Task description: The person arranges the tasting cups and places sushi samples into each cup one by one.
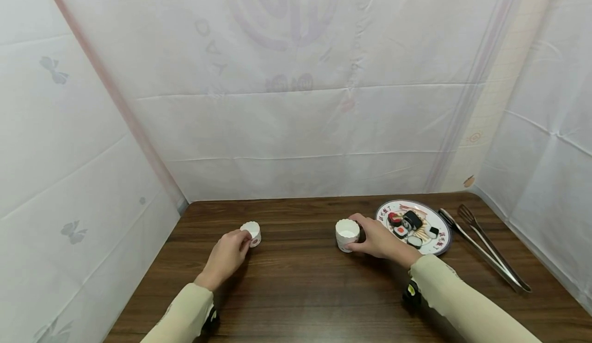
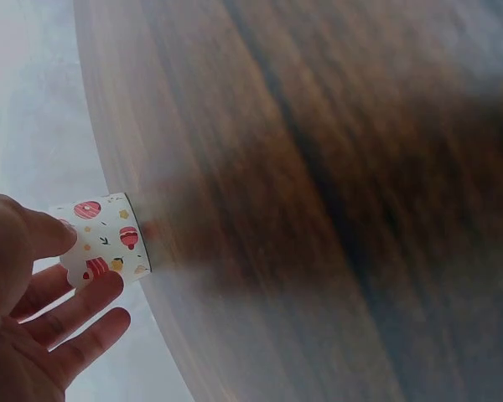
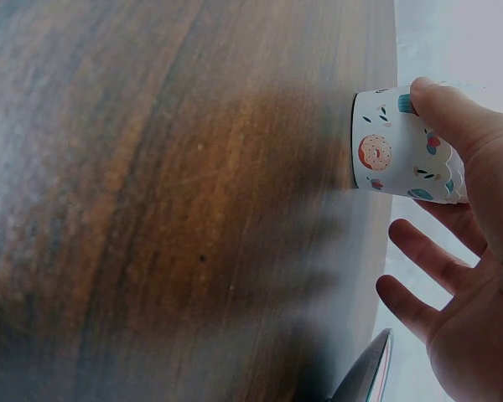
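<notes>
The left cup (image 1: 255, 238) stands toward the desk's (image 1: 296, 297) far left corner, pinched by the left hand's (image 1: 228, 255) thumb and fingers. The right cup (image 1: 347, 233), well in from the right edge, sits between the right hand's (image 1: 376, 237) thumb and forefinger, other fingers spread. The left forefinger's tip seems hidden; the right wrist view crops the plate (image 1: 444, 225).

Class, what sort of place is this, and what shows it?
Probably a makeshift tabletop set-up rather than a kitchen: printed sheeting screens three sides of a wood-grained table bearing a plate of sushi-like pieces and tongs.
</notes>
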A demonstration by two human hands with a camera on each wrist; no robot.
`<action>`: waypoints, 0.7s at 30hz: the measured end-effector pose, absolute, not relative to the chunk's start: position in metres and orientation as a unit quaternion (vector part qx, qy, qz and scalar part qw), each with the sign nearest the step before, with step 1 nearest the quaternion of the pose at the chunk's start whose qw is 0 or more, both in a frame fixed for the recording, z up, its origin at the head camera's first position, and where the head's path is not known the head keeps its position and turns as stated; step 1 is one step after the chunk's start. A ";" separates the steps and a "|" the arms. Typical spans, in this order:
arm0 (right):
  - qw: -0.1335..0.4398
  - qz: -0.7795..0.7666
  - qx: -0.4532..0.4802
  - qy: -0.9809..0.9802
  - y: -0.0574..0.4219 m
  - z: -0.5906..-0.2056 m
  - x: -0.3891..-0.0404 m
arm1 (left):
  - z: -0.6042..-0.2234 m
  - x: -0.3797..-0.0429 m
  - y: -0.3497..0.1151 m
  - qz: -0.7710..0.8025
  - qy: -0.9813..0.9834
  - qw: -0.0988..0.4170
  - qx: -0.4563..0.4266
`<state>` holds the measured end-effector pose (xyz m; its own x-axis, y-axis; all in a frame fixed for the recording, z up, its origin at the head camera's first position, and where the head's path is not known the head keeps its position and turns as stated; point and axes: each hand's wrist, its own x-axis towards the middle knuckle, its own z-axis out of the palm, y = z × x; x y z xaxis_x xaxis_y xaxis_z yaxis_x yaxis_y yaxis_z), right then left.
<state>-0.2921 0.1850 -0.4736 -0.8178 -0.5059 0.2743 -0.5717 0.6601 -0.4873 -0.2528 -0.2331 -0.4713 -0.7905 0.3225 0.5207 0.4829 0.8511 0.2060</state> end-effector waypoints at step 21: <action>0.058 0.284 0.295 -0.911 0.185 -0.474 -0.293 | -0.473 -0.255 -0.236 -0.155 -0.936 0.230 -0.215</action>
<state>-0.2928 0.1851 -0.4741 -0.8195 -0.5038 0.2733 -0.5698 0.6651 -0.4826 -0.2553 -0.2356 -0.4734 -0.8018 0.3319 0.4970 0.4741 0.8596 0.1908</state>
